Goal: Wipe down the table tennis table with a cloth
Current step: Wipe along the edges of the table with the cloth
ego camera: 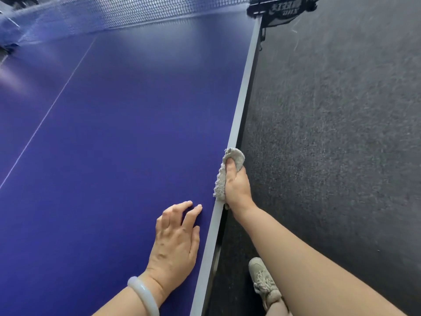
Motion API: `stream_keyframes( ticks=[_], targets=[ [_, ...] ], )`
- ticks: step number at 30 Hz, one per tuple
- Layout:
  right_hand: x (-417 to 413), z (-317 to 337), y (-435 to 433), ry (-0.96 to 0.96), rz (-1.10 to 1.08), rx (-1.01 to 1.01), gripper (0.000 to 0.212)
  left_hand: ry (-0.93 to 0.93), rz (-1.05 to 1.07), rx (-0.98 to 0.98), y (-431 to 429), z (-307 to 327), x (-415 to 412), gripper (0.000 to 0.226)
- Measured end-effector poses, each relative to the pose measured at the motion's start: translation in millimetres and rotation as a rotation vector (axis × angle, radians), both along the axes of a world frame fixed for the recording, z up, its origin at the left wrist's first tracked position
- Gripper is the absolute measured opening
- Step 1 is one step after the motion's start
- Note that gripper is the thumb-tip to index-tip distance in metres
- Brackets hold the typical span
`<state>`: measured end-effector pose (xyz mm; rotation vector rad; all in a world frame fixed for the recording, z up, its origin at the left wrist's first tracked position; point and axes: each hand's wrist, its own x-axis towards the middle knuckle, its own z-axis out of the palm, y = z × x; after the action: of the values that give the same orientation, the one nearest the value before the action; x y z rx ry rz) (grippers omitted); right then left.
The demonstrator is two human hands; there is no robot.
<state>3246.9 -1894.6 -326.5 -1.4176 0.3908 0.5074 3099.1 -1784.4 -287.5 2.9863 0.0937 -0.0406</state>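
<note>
Even light, soft glare on tabletop [145, 65], net [114, 12] perhaps motion-blurred, edges bowed.

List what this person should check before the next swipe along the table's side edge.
1. Grip on the cloth: the right hand curls round it. Ok.
2. Cloth touching the side edge: it is draped over it. Ok.
3. Left hand steady: it rests open on the blue top. Ok.
4. Edge ahead up to the net clamp: nothing lies on it. Ok.
5. Cloth clean or damp enough: cannot tell.
</note>
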Motion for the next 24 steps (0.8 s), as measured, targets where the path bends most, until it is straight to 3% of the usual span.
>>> stream_keyframes(
  ticks=[5,8,12,17,24],
  targets=[
    [1.5,-6.0,-0.4,0.043,0.006,0.023,0.057,-0.099,-0.035,-0.045,2.7,6.2,101.8,0.030],
    [-0.7,-9.9,-0.7,0.048,-0.010,-0.003,0.053,-0.081,0.087,-0.105,-0.8,5.1,175.0,0.042],
    [26.0,-11.6,1.1,0.087,-0.021,-0.001,0.054,0.011,0.078,-0.021,-1.7,-8.3,246.7,0.053],
    [140.5,-6.4,0.5,0.062,-0.010,-0.081,0.057,0.047,0.131,0.141,-7.3,-24.7,266.0,0.055],
    [235.8,-2.5,3.5,-0.037,0.045,-0.208,0.058,0.033,0.151,0.027,-8.5,-16.6,264.6,0.064]
  ],
)
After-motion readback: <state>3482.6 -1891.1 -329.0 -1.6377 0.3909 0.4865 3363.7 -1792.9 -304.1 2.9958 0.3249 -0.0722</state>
